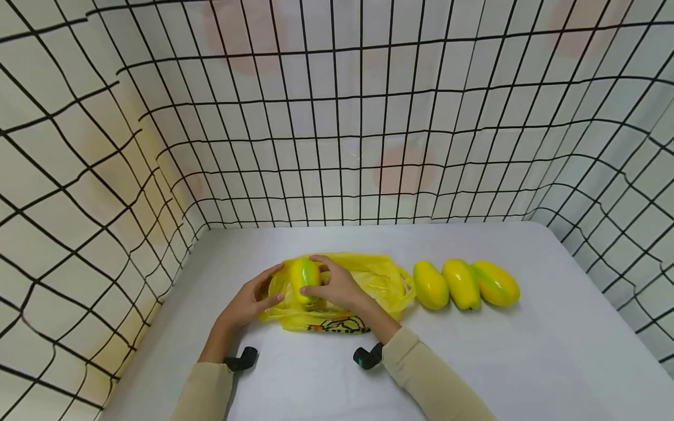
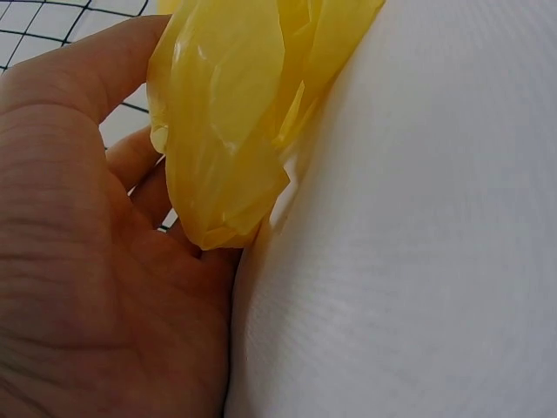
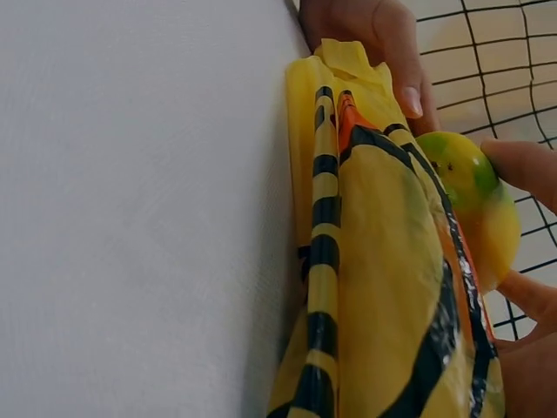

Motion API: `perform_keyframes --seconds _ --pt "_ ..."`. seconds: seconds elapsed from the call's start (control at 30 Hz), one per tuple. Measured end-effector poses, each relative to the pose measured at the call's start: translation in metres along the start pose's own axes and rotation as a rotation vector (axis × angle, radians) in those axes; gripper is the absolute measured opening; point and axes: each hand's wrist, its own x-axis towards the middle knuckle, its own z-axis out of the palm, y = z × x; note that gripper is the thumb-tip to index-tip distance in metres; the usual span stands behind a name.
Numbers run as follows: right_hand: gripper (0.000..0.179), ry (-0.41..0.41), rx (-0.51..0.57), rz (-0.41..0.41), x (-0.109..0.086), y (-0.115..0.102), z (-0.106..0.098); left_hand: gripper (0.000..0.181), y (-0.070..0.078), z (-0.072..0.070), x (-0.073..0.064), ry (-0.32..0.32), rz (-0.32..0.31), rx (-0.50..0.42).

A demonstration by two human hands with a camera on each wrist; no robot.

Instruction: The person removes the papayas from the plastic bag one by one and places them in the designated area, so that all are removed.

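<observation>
In the head view my right hand [image 1: 339,286] grips an oblong yellow fruit with a green streak [image 1: 304,280] over a crumpled yellow plastic bag [image 1: 376,280]. Thumb and fingers press on opposite sides of the fruit. My left hand [image 1: 251,298] holds the bag's left edge. From the left wrist, a fold of the bag [image 2: 222,131] lies between that hand's thumb and fingers. The right wrist view has the fruit's rounded end [image 3: 466,178] beyond the bag's printed side [image 3: 392,244], which hides part of it.
Three similar yellow fruits, the left one [image 1: 430,285], the middle one [image 1: 461,285] and the right one [image 1: 496,283], lie side by side right of the bag on the white table [image 1: 526,362]. Black-grid netting [image 1: 360,123] rises behind and along both sides.
</observation>
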Motion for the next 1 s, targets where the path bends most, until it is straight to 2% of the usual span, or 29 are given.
perform_keyframes --seconds 0.43,0.77,1.0 --pt "0.079 0.021 -0.037 0.014 -0.011 0.004 -0.009 0.069 0.001 -0.002 -0.006 0.007 -0.015 -0.041" --pt "0.079 0.041 -0.088 0.007 -0.023 0.003 -0.030 0.067 0.003 -0.005 -0.006 0.025 -0.042 -0.037" --pt "0.074 0.080 -0.091 0.010 -0.037 0.003 -0.048 0.066 0.006 -0.001 -0.003 0.000 -0.034 -0.037"
